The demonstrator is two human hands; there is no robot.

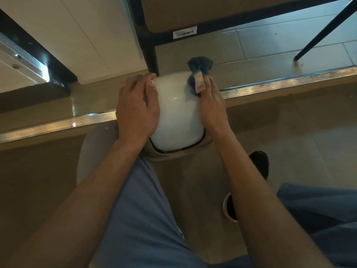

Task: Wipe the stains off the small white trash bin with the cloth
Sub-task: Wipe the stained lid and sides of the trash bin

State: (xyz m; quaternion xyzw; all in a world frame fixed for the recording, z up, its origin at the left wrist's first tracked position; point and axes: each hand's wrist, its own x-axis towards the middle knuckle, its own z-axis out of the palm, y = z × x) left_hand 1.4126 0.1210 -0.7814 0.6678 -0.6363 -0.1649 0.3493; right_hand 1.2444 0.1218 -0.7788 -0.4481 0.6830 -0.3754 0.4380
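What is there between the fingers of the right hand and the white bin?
In the head view, the dark blue cloth lies between the right hand fingers and the white trash bin.

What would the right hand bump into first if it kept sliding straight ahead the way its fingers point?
Probably only the bunched dark blue cloth that the right hand presses against the white trash bin. Past it lies tiled floor; the black chair leg stands off to the left, though depth is hard to judge.

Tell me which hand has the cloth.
The right hand: it presses the dark blue cloth against the bin's far right side. The left hand lies bare on the bin's left side, steadying it.
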